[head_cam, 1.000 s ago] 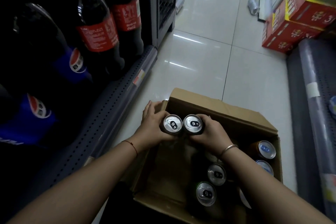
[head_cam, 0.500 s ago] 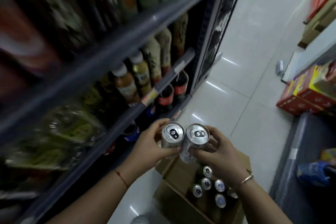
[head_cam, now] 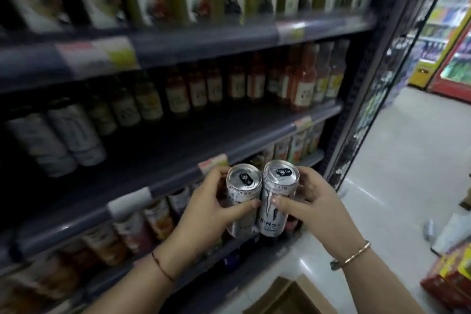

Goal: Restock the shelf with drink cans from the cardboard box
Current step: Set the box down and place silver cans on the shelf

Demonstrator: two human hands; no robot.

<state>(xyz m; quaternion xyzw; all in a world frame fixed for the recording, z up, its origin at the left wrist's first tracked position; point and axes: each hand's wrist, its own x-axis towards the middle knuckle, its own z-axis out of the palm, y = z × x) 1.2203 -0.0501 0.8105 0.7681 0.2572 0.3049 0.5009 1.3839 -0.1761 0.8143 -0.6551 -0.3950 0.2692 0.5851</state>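
I hold two tall white drink cans upright and pressed side by side in front of the shelving. My left hand (head_cam: pixel 204 208) grips the left can (head_cam: pixel 242 191); my right hand (head_cam: pixel 312 208) grips the right can (head_cam: pixel 276 195), which bears a claw logo. Just beyond them runs a dark shelf (head_cam: pixel 178 143) with a wide bare stretch, and two similar white cans (head_cam: pixel 58 137) stand at its left end. A corner of the cardboard box (head_cam: pixel 288 298) shows at the bottom edge; its contents are out of view.
Bottled drinks (head_cam: pixel 254 84) line the back and right of the same shelf, with cartons above and more bottles below. White tiled floor (head_cam: pixel 397 160) opens to the right. Red boxes (head_cam: pixel 448 280) sit at the lower right, and lit coolers (head_cam: pixel 448 41) stand far right.
Both hands have lifted the two cans out of the box and up to the height of the middle shelf. My view has swung up from the floor to the shelves.
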